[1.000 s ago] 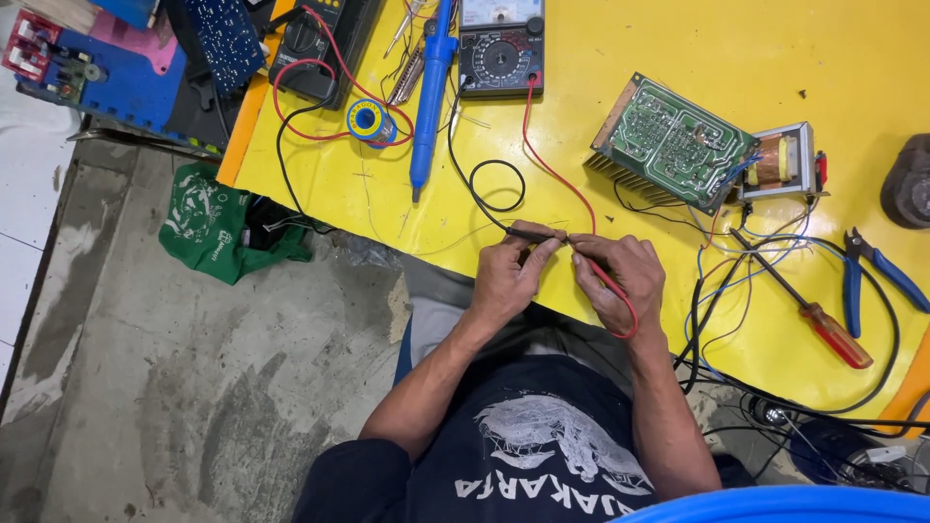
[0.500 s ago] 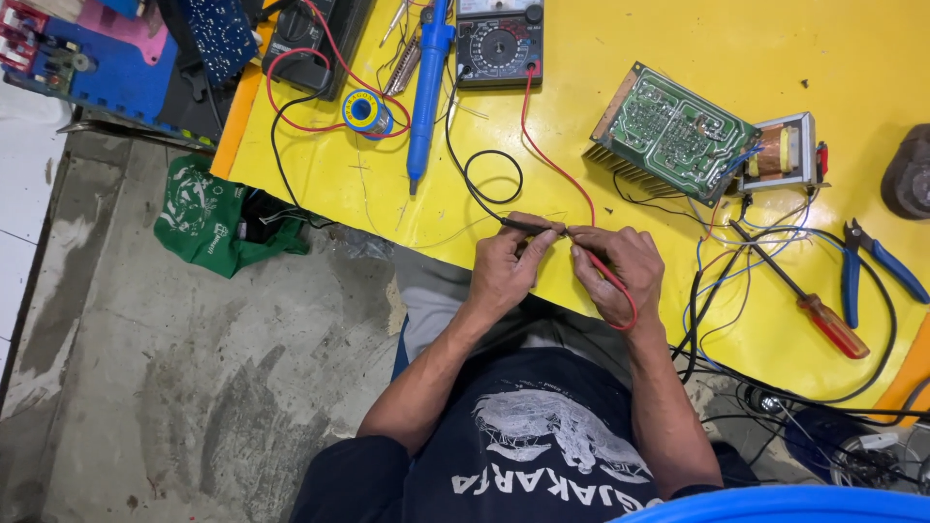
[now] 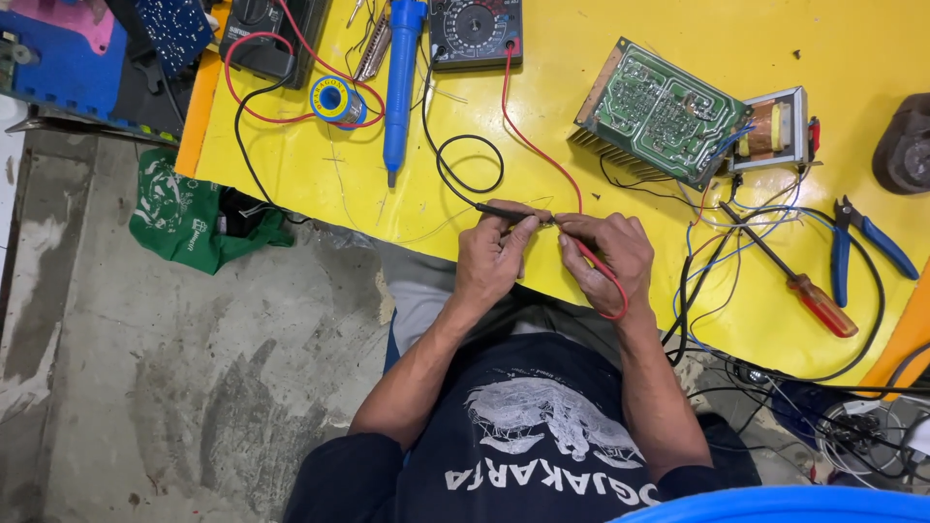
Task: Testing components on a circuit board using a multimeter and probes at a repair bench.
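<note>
At the near edge of the yellow table, my left hand pinches the black test probe, whose black lead loops back to the analog multimeter. My right hand grips the red test probe, its red lead running up to the same meter. The two probe tips meet between my fingertips, over the table edge.
A green circuit board with a small transformer lies right of centre. A red-handled screwdriver and blue pliers sit among loose wires on the right. A blue desoldering pump, a solder spool and a green bag are on the left.
Both hands stay together on the probes at the table edge. The view has shifted slightly; nothing else has visibly moved.
</note>
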